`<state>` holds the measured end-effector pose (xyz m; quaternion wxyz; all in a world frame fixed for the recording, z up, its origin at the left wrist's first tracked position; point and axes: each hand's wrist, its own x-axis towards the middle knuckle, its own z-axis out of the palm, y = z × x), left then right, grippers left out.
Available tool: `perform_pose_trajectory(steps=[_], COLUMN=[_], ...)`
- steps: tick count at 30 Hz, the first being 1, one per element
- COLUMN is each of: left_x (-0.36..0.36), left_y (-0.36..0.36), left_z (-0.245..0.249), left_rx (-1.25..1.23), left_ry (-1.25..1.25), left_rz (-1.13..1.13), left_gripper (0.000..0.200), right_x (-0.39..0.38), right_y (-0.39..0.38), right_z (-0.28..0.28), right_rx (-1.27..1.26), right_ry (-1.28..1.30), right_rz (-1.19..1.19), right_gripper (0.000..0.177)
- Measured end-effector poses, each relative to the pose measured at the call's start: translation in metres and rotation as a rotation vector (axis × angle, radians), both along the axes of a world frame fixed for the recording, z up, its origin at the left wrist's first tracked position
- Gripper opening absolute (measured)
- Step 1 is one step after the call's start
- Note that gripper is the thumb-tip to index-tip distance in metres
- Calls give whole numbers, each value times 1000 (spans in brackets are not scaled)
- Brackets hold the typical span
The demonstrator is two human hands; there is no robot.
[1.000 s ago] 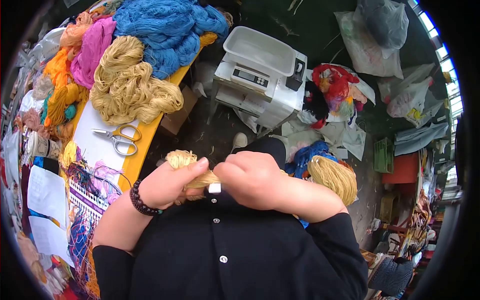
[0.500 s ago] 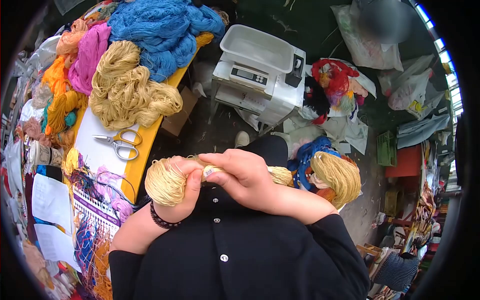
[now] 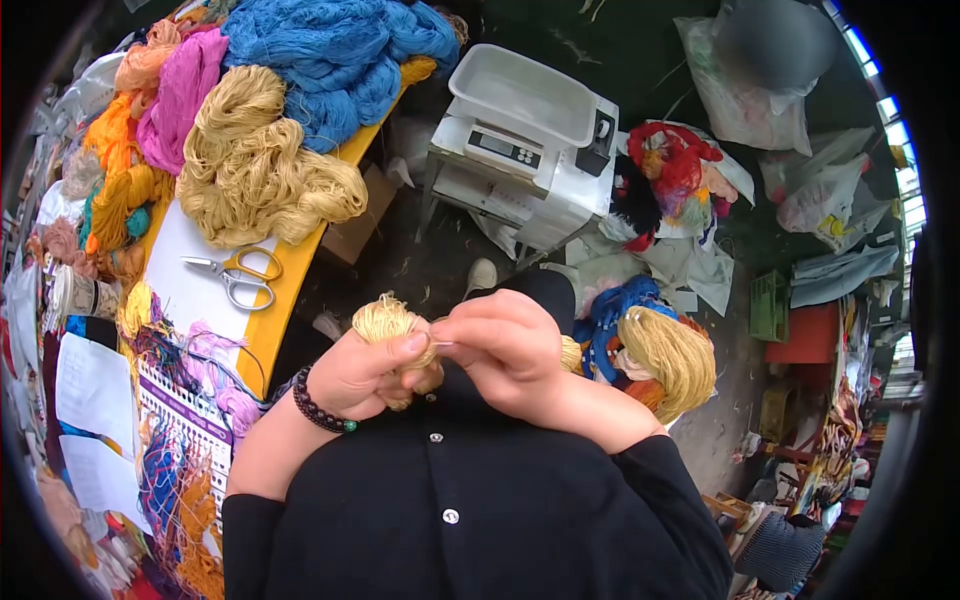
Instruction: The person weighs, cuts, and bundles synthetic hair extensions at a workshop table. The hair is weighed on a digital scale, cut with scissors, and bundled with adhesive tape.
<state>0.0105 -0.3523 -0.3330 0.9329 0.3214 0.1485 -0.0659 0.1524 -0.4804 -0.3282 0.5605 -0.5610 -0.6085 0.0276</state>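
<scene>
In front of the black shirt, my left hand (image 3: 365, 368) grips a pale yellow skein of yarn (image 3: 385, 318), whose looped end sticks up above the thumb. My right hand (image 3: 512, 345) is right beside it, thumb and forefinger pinched on a thin pale strand (image 3: 443, 344) at the skein. Whether that strand is yarn or part of a label is too small to tell. Another bit of the yellow skein shows behind the right wrist, and the part between is hidden by the hands.
On the yellow-edged table (image 3: 290, 312) at left lie scissors (image 3: 240, 276), a tan yarn heap (image 3: 260, 165), blue yarn (image 3: 330, 60) and a colour card (image 3: 185, 420). A scale (image 3: 500, 148) stands ahead. More skeins, including a tan one (image 3: 672, 360), are at right.
My left hand has turned and closed further round the skein, so less of its looped end shows. My right hand has shifted slightly right and now pinches a thin strand.
</scene>
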Motion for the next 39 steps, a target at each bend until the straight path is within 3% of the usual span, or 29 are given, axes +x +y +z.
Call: perform_pose_trajectory(steps=[1,2,5,7,10,11,12,13,14,15,17,19,21,22,24,26,28,29,30,31,32,33,36,39], left_x=[1,6,6,9,12,13,15,17,19,15,16,19,23,27,29,36,32,36,37,38,37,37,36,39], left_y=[-2,-4,-4,4,6,7,7,7,6,4,4,3,2,7,4,3,5,6,7,8,9,10,15,18], left_z=[-2,-9,-8,-7,3,2,0,-4,-8,-14,-15,-15,-21,-20,-28,-37,-48,-45,-43,-46,-52,-56,-65,-69], left_rx=[4,210,1271,1662,2115,2134,2132,1839,1545,1090,589,568,1098,1515,1408,1299,895,855,841,819,788,773,590,563], left_ry=[-31,-119,-276,-356,-356,-363,-364,-349,-328,-160,27,23,-160,-274,-175,-181,71,109,171,174,188,196,231,263], left_rz=[64,134,375,321,263,280,277,326,367,288,173,220,328,310,279,343,268,280,276,287,329,360,383,401], left_gripper=[18,15,9,4,6,6,6,8,12,19,23,17,10,10,10,9,7,5,6,8,10,9,7,7], right_x=[-1,-2,-5,-8,-6,-2,4,8,8,8,9,11,17,25,39,65,121,156,203,251,297,332,371,386], right_y=[-1,-2,-1,0,3,2,0,-1,-1,1,4,4,5,6,7,8,9,11,9,4,-2,-9,-12,-2], right_z=[-2,-6,-20,-24,-15,-14,-12,-12,-15,-16,-17,-20,-26,-33,-40,-45,-63,-55,-79,-97,-124,-137,-141,-150], right_rx=[-66,-131,-190,-208,-370,-370,-379,-379,-324,-325,-273,-362,-448,-443,-387,-431,-416,-417,-380,-288,-274,-398,-656,-738], right_ry=[167,333,698,981,1068,1070,710,349,358,360,385,498,613,479,288,465,663,730,483,500,359,236,210,206], right_rz=[27,53,127,173,98,95,47,-1,-12,-14,-55,-40,-32,-2,4,-51,-293,-438,-687,-702,-845,-981,-1095,-1097], right_gripper=[17,13,8,12,11,11,12,14,14,14,10,8,8,8,12,17,20,20,21,22,22,23,26,25])
